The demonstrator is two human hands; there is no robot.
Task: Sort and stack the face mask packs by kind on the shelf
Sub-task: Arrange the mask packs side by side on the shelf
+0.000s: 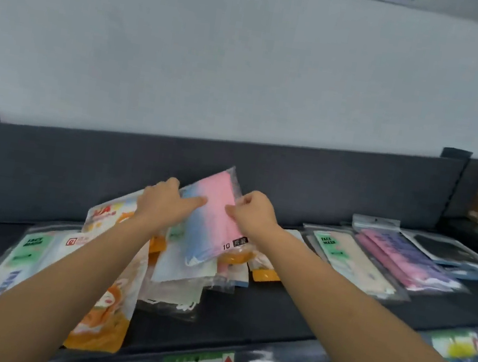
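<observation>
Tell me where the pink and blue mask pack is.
Centre of the head view: the pack is held tilted by the left hand and right hand, above the mixed pile.

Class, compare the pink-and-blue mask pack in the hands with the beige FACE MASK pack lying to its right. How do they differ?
The pink-and-blue pack is held tilted up by the left hand and right hand; the beige pack lies on the shelf. The pink-and-blue pack bears a black corner tag, the beige pack a green label. Both have clear wrapping.
</observation>
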